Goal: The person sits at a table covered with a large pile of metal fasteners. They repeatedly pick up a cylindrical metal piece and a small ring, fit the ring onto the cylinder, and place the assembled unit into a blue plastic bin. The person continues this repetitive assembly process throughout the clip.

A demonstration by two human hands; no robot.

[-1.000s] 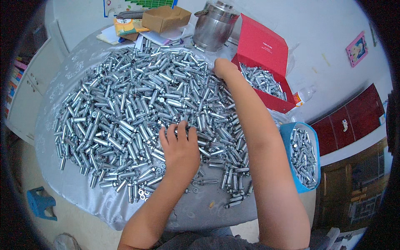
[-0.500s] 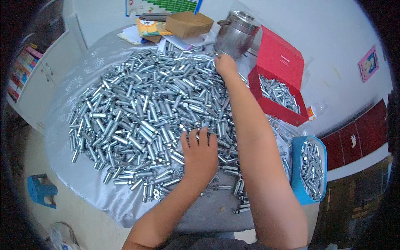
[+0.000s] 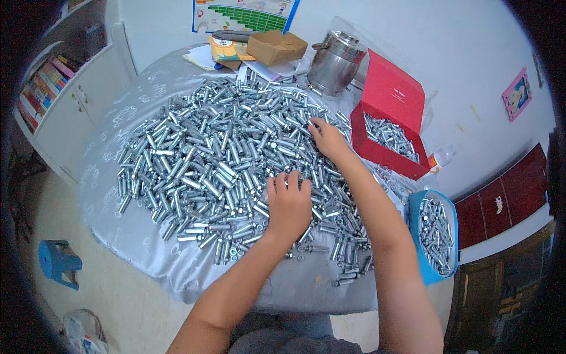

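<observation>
A wide heap of silvery metal expansion bolts (image 3: 218,147), sleeved and fitted with nuts, covers most of the round table. My left hand (image 3: 290,203) rests on the near side of the heap, its fingers apart and bent down onto the bolts, with nothing visibly gripped. Farther off and to the right, my right hand (image 3: 329,140) reaches into the heap's right edge. Its fingers are curled together, and whatever lies between them is hidden. A few loose washers (image 3: 234,255) lie at the near edge.
At the right stand an open red box (image 3: 389,88) and a blue bin (image 3: 416,236), both holding bolts. A steel pot (image 3: 333,65), a cardboard box (image 3: 277,48) and papers stand at the back. Silvery cloth (image 3: 141,242) covers the table. A blue stool (image 3: 59,262) is on the floor.
My right hand has come back nearer from beside the steel pot to the heap's right edge. My left hand stays over the near bolts. The head view has shifted slightly.
</observation>
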